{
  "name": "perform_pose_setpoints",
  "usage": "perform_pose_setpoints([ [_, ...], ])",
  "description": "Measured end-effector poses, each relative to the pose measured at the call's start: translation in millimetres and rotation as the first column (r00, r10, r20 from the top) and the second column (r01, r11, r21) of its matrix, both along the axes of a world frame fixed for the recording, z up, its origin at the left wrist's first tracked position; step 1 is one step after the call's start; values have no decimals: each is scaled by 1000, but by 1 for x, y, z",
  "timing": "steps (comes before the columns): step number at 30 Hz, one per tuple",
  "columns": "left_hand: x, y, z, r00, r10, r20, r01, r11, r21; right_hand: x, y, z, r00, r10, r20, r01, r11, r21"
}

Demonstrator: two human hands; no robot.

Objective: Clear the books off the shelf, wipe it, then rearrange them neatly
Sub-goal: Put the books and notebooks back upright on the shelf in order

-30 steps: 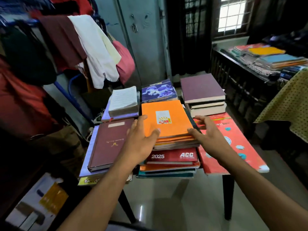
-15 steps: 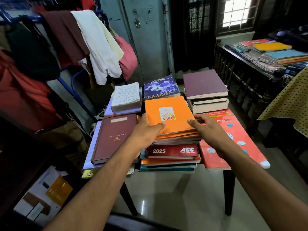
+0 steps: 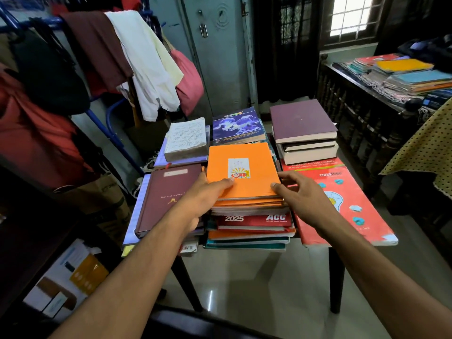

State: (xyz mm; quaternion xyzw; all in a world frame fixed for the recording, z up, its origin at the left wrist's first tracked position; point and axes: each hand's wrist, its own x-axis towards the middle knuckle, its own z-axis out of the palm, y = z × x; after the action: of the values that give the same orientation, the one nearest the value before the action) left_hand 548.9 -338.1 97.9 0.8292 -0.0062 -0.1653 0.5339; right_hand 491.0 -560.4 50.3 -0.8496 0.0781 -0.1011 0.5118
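Books (image 3: 247,209) lie piled on table (image 3: 336,272) — both hands' grip, left hand (image 3: 195,204), right hand (image 3: 303,199), clasping orange notebooks (image 3: 241,170); shelf unseen, arranging apparently left.

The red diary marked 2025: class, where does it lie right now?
In the head view, the red diary lies in the middle stack on the table, beneath the orange notebooks that both hands grip, between the maroon book and the red classtime book.
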Motion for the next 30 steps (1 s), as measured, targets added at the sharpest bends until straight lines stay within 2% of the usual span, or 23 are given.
perform_pose_setpoints([
  [4,0,6,3,998,56,9,-56,998,40,-4,10,5,999,-35,-34,21,933,-360],
  [6,-1,8,3,996,73,49,-75,996,56,-5,15,7,998,-53,-15,41,898,-438],
  [10,-2,16,2,994,91,54,-92,996,19,-7,26,9,1000,7,-10,-11,870,-493],
  [12,0,26,4,987,161,29,-160,987,-23,-7,34,11,997,70,-30,-75,851,-520],
  [16,-7,65,18,960,281,-9,-277,941,-196,1,67,26,968,241,-70,-240,804,-544],
  [19,-27,111,27,925,377,59,-328,866,-378,13,106,44,896,440,-67,-399,727,-559],
  [22,-55,186,25,838,515,179,-389,795,-466,25,175,54,787,617,6,-494,636,-593],
  [24,-77,241,15,758,614,219,-444,732,-517,33,233,56,696,717,48,-597,614,-517],
  [26,-105,296,7,674,699,239,-499,669,-550,35,305,56,622,782,34,-745,605,-283],
  [28,-130,345,-5,580,780,236,-572,596,-563,38,375,45,584,812,8,-810,583,-58],
  [30,-150,385,-15,502,839,209,-642,524,-560,40,440,26,596,802,15,-803,596,11],
])
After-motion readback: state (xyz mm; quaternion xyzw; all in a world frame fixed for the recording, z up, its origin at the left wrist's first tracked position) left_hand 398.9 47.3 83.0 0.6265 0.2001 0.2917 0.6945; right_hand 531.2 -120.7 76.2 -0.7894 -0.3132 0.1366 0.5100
